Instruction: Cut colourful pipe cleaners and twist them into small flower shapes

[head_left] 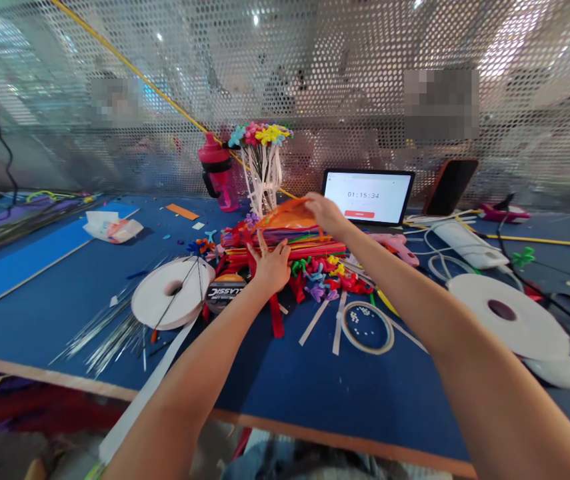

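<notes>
- Blue table (285, 373) spreads beneath both grips.
- Multicoloured stack of straight pipe cleaners (312, 252) lies directly under both grips.
- Wide white tape roll (172, 293) sits just left of the left grip (271, 267), whose fingers spread apart against the stack.
- Black-framed tablet showing a timer (367, 197) stands beyond the right grip (327, 215).
- Orange fan-shaped piece (285, 217) on top of the stack is clamped by the right grip.

The right hand (327, 215) is holding the edge of an orange sheet (285, 216) while the spread left hand (271, 265) is resting against a pile of coloured straws (309, 251) on the blue table (285, 373).
</notes>
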Tool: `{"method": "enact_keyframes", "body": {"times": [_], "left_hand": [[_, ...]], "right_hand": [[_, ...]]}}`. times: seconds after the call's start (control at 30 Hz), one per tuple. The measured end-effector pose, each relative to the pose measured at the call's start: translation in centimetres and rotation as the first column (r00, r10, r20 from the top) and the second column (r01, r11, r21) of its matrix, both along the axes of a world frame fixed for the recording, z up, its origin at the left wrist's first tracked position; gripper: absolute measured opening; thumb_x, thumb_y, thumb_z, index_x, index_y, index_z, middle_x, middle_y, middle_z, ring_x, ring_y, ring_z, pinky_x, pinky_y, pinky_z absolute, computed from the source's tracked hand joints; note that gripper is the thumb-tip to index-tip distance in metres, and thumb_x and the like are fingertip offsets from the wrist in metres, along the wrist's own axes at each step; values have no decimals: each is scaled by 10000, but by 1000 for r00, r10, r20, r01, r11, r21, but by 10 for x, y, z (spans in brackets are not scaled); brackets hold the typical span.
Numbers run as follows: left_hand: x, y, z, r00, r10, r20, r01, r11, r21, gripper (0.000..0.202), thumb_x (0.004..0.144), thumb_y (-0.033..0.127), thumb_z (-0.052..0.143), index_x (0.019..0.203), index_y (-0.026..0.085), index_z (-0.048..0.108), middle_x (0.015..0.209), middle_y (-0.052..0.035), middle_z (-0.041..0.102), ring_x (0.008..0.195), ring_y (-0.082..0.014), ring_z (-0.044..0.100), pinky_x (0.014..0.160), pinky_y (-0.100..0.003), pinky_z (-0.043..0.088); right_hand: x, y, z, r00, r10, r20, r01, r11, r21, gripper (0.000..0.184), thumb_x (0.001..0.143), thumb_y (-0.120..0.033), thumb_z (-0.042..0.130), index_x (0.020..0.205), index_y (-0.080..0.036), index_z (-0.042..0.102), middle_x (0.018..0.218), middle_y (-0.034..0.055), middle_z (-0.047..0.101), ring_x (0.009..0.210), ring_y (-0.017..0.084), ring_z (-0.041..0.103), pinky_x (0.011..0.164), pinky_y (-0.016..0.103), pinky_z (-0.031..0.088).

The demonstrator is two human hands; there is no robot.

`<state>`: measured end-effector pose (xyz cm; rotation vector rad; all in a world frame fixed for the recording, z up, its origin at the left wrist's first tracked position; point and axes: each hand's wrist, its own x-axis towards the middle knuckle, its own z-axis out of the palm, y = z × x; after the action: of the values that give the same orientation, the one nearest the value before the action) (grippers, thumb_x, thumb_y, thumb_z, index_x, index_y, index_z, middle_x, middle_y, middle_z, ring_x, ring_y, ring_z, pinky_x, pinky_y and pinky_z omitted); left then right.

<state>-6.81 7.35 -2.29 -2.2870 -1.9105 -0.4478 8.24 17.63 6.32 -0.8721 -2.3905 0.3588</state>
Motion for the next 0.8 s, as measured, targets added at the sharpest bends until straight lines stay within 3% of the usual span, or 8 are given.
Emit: {"method": "enact_keyframes", "body": {"times": [0.07, 0.13, 0.2, 0.27, 0.33, 0.47, 0.6, 0.8], "left_hand": [[0, 1, -1, 1000, 2, 11, -2, 1000, -16, 413, 790, 226, 472, 1201, 239, 501, 1430, -41, 367, 1371, -414, 1, 975, -772, 71], [-1, 2, -2, 1000, -9, 17, 9, 1000, -20, 415, 790, 226, 466, 1203, 240, 497, 1434, -31, 363, 1371, -413, -14, 971, -776, 85], [-1, 3, -2, 1000, -19, 16, 19, 1000, -14, 421, 787, 218, 462, 1206, 238, 493, 1439, -28, 355, 1372, -406, -34, 974, -774, 89], [-1, 2, -1, 1000, -24, 7, 24, 1000, -12, 435, 782, 209, 466, 1215, 234, 487, 1445, -35, 346, 1376, -394, -39, 986, -763, 79], [-1, 2, -1, 1000, -23, 1, 23, 999, -25, 451, 779, 212, 471, 1229, 232, 476, 1447, -43, 342, 1380, -385, -31, 996, -752, 68], [-1, 2, 1, 999, -31, -9, 31, 999, -41, 429, 793, 238, 455, 1222, 231, 478, 1440, -53, 354, 1386, -364, -11, 1011, -734, 65], [-1, 3, 0, 998, -55, -24, 54, 998, -39, 467, 778, 233, 463, 1245, 211, 460, 1445, -55, 343, 1384, -373, -12, 1021, -722, 70], [-1, 7, -3, 998, -42, -41, 42, 999, -7, 481, 776, 269, 486, 1252, 209, 461, 1446, -60, 332, 1385, -369, -8, 1052, -681, 52]], "right_hand": [[9, -9, 17, 985, -102, -137, 105, 994, 18, 406, 895, -157, 39, 954, -125, 439, 905, 113, 541, 751, 158, 495, 679, 291, 414], [21, -26, 32, 922, -163, -352, 175, 985, 3, 280, 897, -218, 147, 802, -186, 409, 725, 34, 469, 584, 130, 434, 551, 261, 373], [35, -46, 37, 921, -145, -361, 167, 986, 29, 262, 902, -267, 209, 700, -206, 365, 666, 9, 411, 591, 129, 426, 567, 257, 371], [49, -68, 28, 985, -108, -132, 117, 991, 66, 332, 922, -303, 170, 689, -205, 384, 639, 8, 413, 606, 142, 436, 594, 273, 375], [60, -86, 8, 997, -53, 50, 51, 998, 40, 286, 890, -358, 318, 705, -201, 469, 608, 4, 460, 556, 145, 438, 563, 278, 357], [70, -110, -31, 917, 45, 396, -71, 996, 50, 218, 806, -422, 494, 797, -226, 589, 695, 54, 587, 648, 191, 523, 657, 323, 379], [69, -99, -27, 850, 118, 514, -182, 980, 75, 391, 837, -549, 427, 901, -215, 620, 868, 87, 640, 804, 221, 559, 741, 339, 389], [38, -32, -23, 946, -154, 287, 88, 969, 230, 296, 876, -281, 422, 1060, -144, 609, 1006, 94, 655, 913, 228, 541, 843, 341, 372]]}}
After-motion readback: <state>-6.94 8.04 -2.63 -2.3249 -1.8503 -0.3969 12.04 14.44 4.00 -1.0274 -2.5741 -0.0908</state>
